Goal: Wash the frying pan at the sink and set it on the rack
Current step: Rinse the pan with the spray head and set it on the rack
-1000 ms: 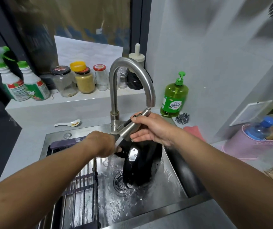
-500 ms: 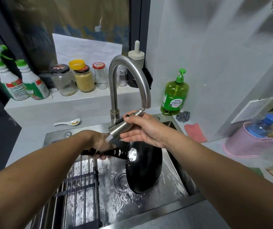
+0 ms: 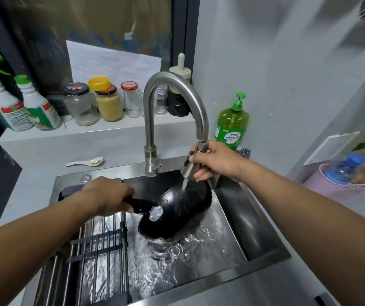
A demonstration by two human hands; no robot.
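Frying pan: black, round and glossy-wet frying pan [image 3: 177, 208], turned bottom-up and tilted over the drain in the middle of the sink; a dull metal rivet plate sits where its black handle joins the bowl.
Left hand: the left hand [image 3: 108, 195] grips the pan handle, fingers curled round it, above the rack's far end.
Right hand: the right hand [image 3: 212, 160] is wrapped round the spray head [image 3: 191, 166], a flared brushed-steel cone pulled off the spout tip; a narrow stream falls from it onto the pan's upturned bottom.
Sink: stainless steel sink [image 3: 263, 235] with a smooth, sloped right wall; rippled water covers its floor.
Rack: a rack [image 3: 97, 246] of parallel steel rods with dark cross-bands lies over the sink's left side, wet and bare.
Faucet: tall arched brushed-steel faucet [image 3: 152, 120] rising at the sink's back edge.
Change: half a second ago the spray head pointed left, near the handle; it has swung right and now aims down. The pan, then nearly on edge, has tipped flatter, bottom upward.
Around: green soap bottle [image 3: 231, 122] and steel scourer [image 3: 244, 152] by the sink's back right corner; white spoon [image 3: 86, 162] on the counter behind the back left corner; jars [image 3: 95, 102] and spray bottles [image 3: 20, 107] on the ledge behind.
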